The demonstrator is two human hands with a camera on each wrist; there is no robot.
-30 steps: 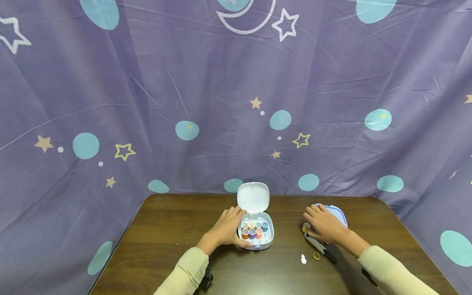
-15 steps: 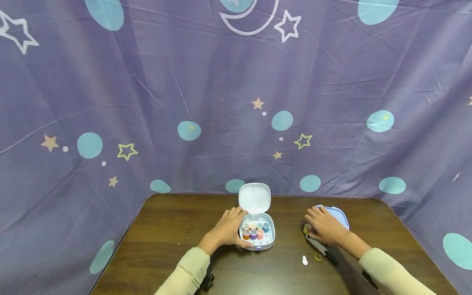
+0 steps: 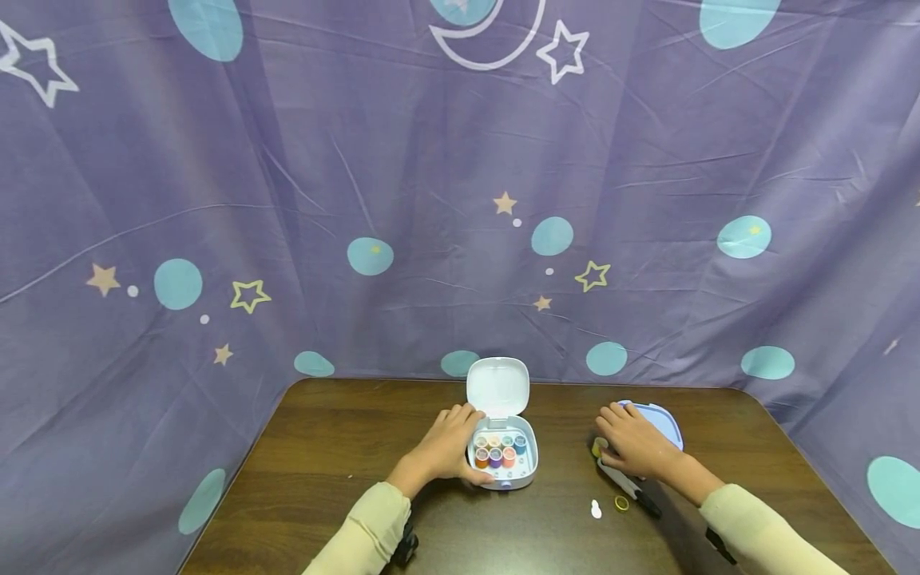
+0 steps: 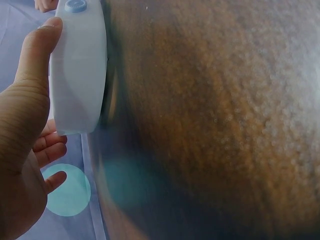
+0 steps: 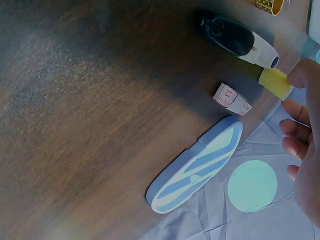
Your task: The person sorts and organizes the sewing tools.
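Observation:
My left hand (image 3: 444, 447) grips the left side of an open white case (image 3: 530, 459). Its thumb lies at the front beside a blue button (image 4: 76, 5), the fingers toward the back. Inside the case, several small thread spools (image 3: 496, 457) in different colours stand in two rows. Off to the right, my right hand (image 3: 634, 441) pinches a yellow thread spool (image 5: 275, 84) between thumb and forefinger, close over the table. Just beside that spool lies a black-and-white tool (image 5: 230, 35). The palm hides part of a blue striped oval piece (image 5: 195, 167) in the head view.
A rolled tape measure (image 5: 230, 98) printed with 13 sits between the tool and the oval piece. A gold dimpled thimble (image 5: 270, 6) and a small white flat piece (image 3: 596, 509) lie nearer the front. A patterned purple cloth (image 3: 402, 335) hangs behind the wooden table (image 3: 345, 431).
The head view has shifted slightly, so everything sits a little further right and lower. Both hands keep their places and their holds.

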